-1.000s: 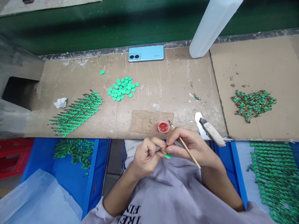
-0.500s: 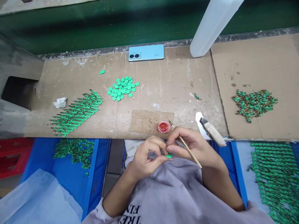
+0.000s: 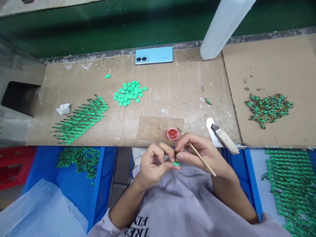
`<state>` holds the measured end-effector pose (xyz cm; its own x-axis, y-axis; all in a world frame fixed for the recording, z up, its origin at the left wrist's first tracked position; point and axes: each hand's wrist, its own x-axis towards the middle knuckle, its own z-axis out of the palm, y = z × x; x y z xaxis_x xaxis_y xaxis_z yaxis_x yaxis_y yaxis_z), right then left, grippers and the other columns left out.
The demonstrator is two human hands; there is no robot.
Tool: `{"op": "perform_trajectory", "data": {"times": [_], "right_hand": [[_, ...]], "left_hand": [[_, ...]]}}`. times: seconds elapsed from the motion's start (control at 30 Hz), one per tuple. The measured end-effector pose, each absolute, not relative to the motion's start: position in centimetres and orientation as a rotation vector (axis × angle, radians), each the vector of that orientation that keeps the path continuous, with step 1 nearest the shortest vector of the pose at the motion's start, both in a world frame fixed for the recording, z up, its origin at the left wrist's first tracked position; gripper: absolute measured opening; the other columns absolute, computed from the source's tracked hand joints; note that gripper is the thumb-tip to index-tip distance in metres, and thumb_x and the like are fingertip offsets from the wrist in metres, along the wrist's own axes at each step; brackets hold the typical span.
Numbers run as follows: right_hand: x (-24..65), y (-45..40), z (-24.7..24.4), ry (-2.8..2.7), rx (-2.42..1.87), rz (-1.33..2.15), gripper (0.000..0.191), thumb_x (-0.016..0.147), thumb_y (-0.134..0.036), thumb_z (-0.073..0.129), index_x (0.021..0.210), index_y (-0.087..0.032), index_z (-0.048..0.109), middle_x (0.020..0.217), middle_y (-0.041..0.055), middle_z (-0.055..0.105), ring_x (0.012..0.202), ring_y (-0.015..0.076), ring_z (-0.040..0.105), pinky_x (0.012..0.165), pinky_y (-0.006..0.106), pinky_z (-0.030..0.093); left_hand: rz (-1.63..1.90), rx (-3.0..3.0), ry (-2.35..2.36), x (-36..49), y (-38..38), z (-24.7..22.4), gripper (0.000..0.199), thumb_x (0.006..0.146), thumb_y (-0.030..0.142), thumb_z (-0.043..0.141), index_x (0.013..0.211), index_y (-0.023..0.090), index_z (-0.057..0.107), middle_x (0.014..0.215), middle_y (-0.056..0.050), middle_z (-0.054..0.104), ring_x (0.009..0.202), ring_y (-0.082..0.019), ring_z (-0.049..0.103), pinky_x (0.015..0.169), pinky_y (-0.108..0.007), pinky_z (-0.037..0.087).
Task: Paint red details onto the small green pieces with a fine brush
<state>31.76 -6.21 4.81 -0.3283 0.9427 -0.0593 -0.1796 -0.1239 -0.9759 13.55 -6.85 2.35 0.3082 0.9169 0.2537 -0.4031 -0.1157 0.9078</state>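
My left hand [image 3: 153, 163] and my right hand [image 3: 197, 153] meet just below the bench edge and together pinch a small green disc piece [image 3: 175, 163]. A thin wooden brush [image 3: 201, 158] also rests in my right hand, its tip pointing toward a small red paint cup [image 3: 172, 134] that sits on a brown cork pad [image 3: 154, 128]. Further back lies a loose heap of green discs [image 3: 129, 93]. Rows of finished green pieces [image 3: 80, 120] lie to the left.
A light-blue phone [image 3: 153, 55] lies at the back by a white tube [image 3: 222, 28]. A scraper [image 3: 223, 137] lies right of the cup. Green-and-gold parts [image 3: 268, 108] pile on cardboard at right. Blue bins [image 3: 101, 184] with green parts flank my lap.
Both hands shifted slightly upward toward the bench edge while turning the green piece between the fingertips. The brush handle tilted a little lower at its rear end.
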Motion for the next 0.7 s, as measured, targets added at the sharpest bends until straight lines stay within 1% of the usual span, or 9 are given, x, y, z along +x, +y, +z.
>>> {"op": "perform_trajectory", "data": {"times": [0.1, 0.2, 0.3, 0.4, 0.57, 0.7], "right_hand": [[31.7, -6.2, 4.9, -1.243, -0.969, 1.588, 0.021, 0.092, -0.038, 0.08, 0.089, -0.021, 0.069, 0.069, -0.0031, 0.065, 0.056, 0.0102, 0.057, 0.051, 0.022, 0.047], [31.6, -6.2, 4.8, -1.24, -0.969, 1.575, 0.019, 0.092, -0.036, 0.08, 0.089, -0.021, 0.069, 0.072, -0.0013, 0.068, 0.058, 0.0112, 0.06, 0.052, 0.022, 0.049], [31.5, -6.3, 4.6, -1.243, -0.967, 1.572, 0.018, 0.092, -0.035, 0.081, 0.089, -0.021, 0.069, 0.073, -0.0004, 0.07, 0.062, 0.0124, 0.063, 0.054, 0.023, 0.051], [31.4, -6.3, 4.5, -1.243, -0.981, 1.564, 0.019, 0.091, -0.037, 0.081, 0.088, -0.022, 0.069, 0.071, -0.0006, 0.069, 0.062, 0.0132, 0.063, 0.054, 0.023, 0.051], [31.2, -6.4, 4.3, -1.257, -0.997, 1.527, 0.024, 0.091, -0.041, 0.081, 0.087, -0.022, 0.067, 0.072, -0.0008, 0.067, 0.061, 0.0126, 0.059, 0.054, 0.023, 0.049], [30.9, -6.4, 4.0, -1.205, -0.984, 1.54, 0.028, 0.089, -0.044, 0.083, 0.087, -0.022, 0.065, 0.067, -0.0036, 0.06, 0.058, 0.0114, 0.055, 0.052, 0.022, 0.046]], "left_hand": [[1.222, 1.15, 0.586, 13.7, -6.9, 2.3, 0.042, 0.086, 0.009, 0.082, 0.082, 0.022, 0.042, 0.081, 0.003, 0.065, 0.071, -0.009, 0.066, 0.064, -0.017, 0.057], [1.227, 1.107, 0.603, 13.8, -7.0, 2.3, 0.043, 0.086, 0.011, 0.082, 0.081, 0.022, 0.041, 0.079, 0.003, 0.067, 0.07, -0.01, 0.066, 0.062, -0.018, 0.056], [1.236, 1.091, 0.599, 13.9, -7.0, 2.2, 0.045, 0.087, 0.011, 0.081, 0.079, 0.022, 0.039, 0.078, 0.004, 0.067, 0.068, -0.01, 0.065, 0.061, -0.018, 0.055], [1.241, 1.11, 0.621, 13.9, -7.0, 2.1, 0.046, 0.088, 0.013, 0.08, 0.077, 0.022, 0.037, 0.077, 0.004, 0.066, 0.068, -0.01, 0.063, 0.059, -0.019, 0.053], [1.271, 1.18, 0.634, 13.8, -7.3, 1.7, 0.047, 0.09, 0.016, 0.079, 0.077, 0.023, 0.035, 0.079, 0.003, 0.067, 0.069, -0.011, 0.063, 0.062, -0.021, 0.053], [1.329, 1.23, 0.612, 13.9, -7.6, 1.3, 0.044, 0.093, 0.014, 0.076, 0.077, 0.022, 0.035, 0.082, 0.002, 0.069, 0.071, -0.011, 0.065, 0.066, -0.023, 0.054]]}}
